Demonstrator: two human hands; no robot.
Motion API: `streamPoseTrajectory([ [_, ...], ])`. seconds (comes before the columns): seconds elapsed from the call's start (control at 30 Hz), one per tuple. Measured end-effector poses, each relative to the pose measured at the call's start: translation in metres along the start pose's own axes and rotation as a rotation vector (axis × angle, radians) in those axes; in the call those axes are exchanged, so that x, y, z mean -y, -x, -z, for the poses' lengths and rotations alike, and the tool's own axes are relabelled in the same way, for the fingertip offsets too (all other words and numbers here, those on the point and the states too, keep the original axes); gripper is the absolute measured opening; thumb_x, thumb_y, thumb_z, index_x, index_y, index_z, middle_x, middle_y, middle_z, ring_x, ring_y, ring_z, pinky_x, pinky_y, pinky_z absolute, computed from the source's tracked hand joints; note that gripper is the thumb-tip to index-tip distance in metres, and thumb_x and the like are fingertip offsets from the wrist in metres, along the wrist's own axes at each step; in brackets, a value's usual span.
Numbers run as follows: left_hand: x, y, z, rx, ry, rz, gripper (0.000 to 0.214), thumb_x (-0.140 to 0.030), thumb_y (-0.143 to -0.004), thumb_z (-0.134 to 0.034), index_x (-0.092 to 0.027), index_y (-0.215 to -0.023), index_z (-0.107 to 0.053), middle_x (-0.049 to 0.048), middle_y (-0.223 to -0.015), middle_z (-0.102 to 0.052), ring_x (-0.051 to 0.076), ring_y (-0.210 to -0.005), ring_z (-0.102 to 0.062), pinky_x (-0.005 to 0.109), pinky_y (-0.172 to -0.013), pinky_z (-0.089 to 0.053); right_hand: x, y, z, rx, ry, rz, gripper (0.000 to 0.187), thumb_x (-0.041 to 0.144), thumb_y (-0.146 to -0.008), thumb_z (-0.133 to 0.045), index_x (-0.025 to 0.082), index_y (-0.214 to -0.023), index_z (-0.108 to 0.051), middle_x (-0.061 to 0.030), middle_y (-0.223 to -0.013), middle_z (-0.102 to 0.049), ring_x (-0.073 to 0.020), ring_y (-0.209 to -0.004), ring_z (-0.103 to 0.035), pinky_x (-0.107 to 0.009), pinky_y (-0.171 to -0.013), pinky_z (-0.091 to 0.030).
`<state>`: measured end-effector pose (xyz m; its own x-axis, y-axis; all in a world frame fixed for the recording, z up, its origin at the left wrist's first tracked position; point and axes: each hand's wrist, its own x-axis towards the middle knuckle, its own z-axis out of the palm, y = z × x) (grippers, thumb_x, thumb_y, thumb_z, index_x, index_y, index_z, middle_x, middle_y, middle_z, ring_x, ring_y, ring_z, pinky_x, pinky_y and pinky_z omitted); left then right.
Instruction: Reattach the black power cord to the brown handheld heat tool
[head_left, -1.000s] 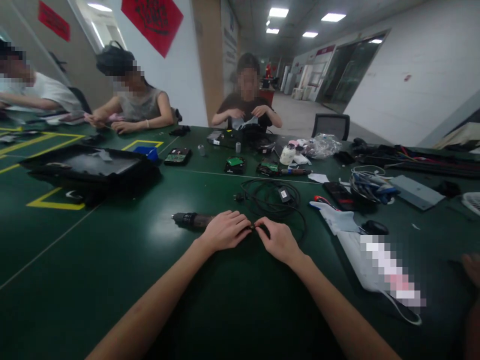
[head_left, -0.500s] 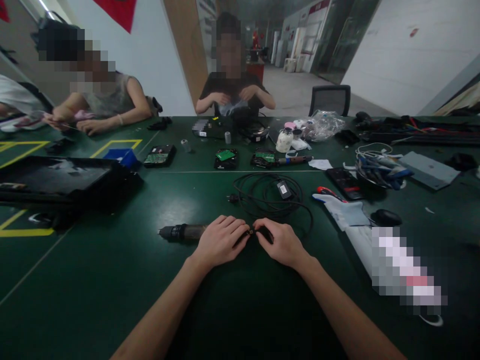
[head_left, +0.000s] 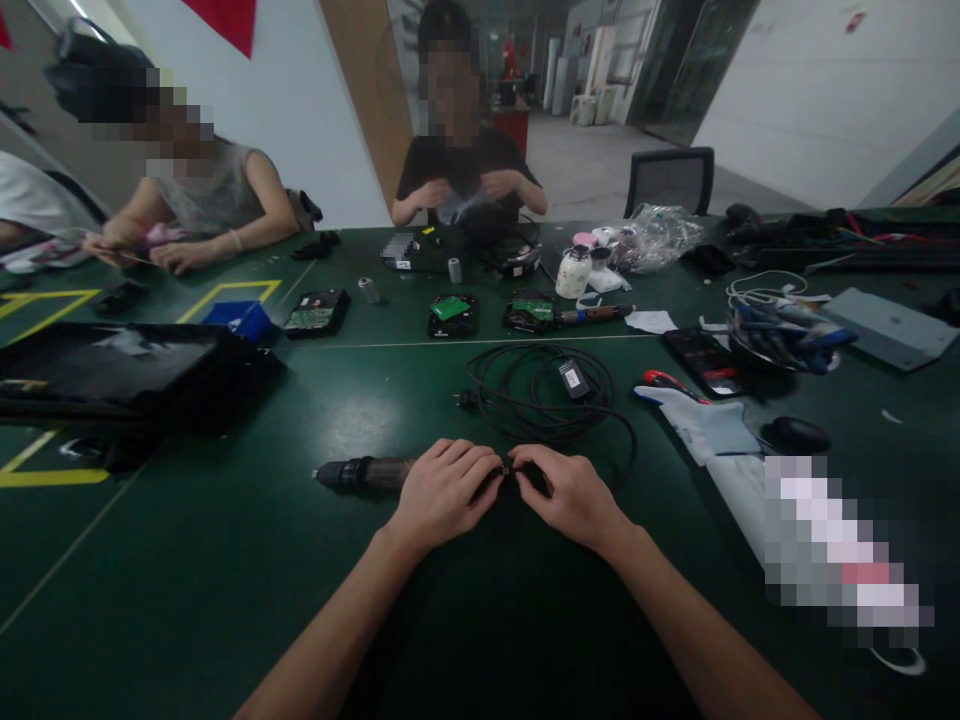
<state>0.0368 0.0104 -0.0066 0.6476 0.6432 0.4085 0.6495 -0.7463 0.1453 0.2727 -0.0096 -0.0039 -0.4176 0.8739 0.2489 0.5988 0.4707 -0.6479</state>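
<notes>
Head view: gripping, with the left hand (head_left: pixel 448 494), a brown-and-black cylindrical power screwdriver (head_left: pixel 366 474), dark-collared, narrow-tipped, flat on the dark green table (head_left: pixel 225 570), pointing left; pinching, with the right hand (head_left: pixel 571 497), a small dark piece (head_left: pixel 535 475) (too small to tell whether joined), near a coiled black cable with inline block (head_left: pixel 574 380).
</notes>
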Motion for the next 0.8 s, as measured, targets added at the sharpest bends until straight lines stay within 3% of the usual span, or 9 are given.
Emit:
streamPoseTrajectory([
  [0.2,-0.020,-0.002,-0.002,-0.105,0.028,0.157,0.013,-0.027,-0.100,-0.059,-0.027,-0.111,-0.066,0.0038,-0.111,-0.076,0.025,-0.105,-0.067,0.053,-0.102,-0.048,0.000,0.000,0.000,-0.001,-0.015,0.010,0.021,0.021,-0.101,-0.057,0.030,-0.120,-0.064,-0.0038,-0.122,-0.075,-0.0242,-0.111,-0.073,-0.037,-0.095,-0.059],
  [0.4,-0.024,0.000,-0.001,-0.090,0.027,0.158,0.020,-0.024,-0.099,-0.056,-0.028,-0.115,-0.068,0.0041,-0.116,-0.075,0.027,-0.113,-0.065,0.055,-0.112,-0.042,0.002,0.000,0.002,-0.008,-0.028,0.005,0.019,0.024,-0.103,-0.057,0.029,-0.120,-0.065,-0.0034,-0.122,-0.075,-0.0233,-0.112,-0.072,-0.036,-0.097,-0.058],
  [0.6,-0.024,-0.001,0.001,-0.062,0.028,0.196,0.017,-0.029,-0.100,-0.058,-0.025,-0.113,-0.068,0.0043,-0.115,-0.075,0.025,-0.112,-0.066,0.047,-0.101,-0.045,0.003,0.000,0.002,-0.002,-0.023,-0.011,0.018,0.022,-0.103,-0.057,0.027,-0.118,-0.065,-0.0037,-0.121,-0.074,-0.0222,-0.111,-0.072,-0.034,-0.096,-0.057],
  [0.8,-0.022,-0.001,0.003,-0.057,0.046,0.149,0.019,-0.024,-0.099,-0.058,-0.025,-0.115,-0.068,0.0048,-0.115,-0.075,0.025,-0.112,-0.066,0.045,-0.097,-0.045,0.005,0.000,0.004,0.000,-0.020,-0.015,0.017,0.023,-0.103,-0.058,0.026,-0.117,-0.065,-0.0038,-0.121,-0.074,-0.0217,-0.111,-0.072,-0.032,-0.093,-0.056],
])
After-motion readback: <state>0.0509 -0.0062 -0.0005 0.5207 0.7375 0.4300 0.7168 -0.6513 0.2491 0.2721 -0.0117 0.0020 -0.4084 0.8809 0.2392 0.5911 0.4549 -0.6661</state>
